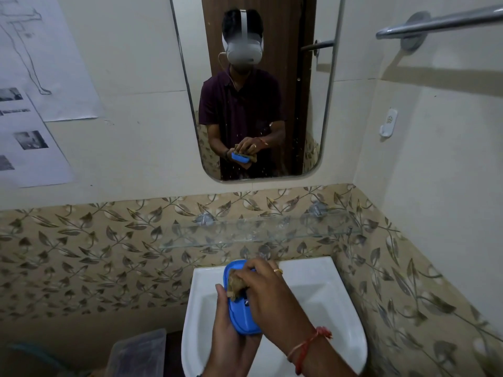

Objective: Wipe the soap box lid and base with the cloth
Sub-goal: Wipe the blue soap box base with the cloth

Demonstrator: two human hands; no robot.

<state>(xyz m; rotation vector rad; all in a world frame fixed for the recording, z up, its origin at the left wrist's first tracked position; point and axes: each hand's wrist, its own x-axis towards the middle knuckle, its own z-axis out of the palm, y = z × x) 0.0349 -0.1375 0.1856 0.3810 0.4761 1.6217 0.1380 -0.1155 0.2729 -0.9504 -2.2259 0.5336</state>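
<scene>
A blue soap box part (239, 314) is held over the white sink (321, 295); I cannot tell whether it is the lid or the base. My left hand (227, 338) grips it from below and from the left. My right hand (268, 289) presses a crumpled brown cloth (236, 284) onto its upper face. My right hand covers much of the blue part. The other piece of the soap box is hidden from view.
A glass shelf (258, 232) runs along the tiled wall just above the sink. A mirror (255, 85) hangs higher up and reflects a person. A towel bar (441, 21) is at the upper right, a translucent bin (136, 352) at the lower left.
</scene>
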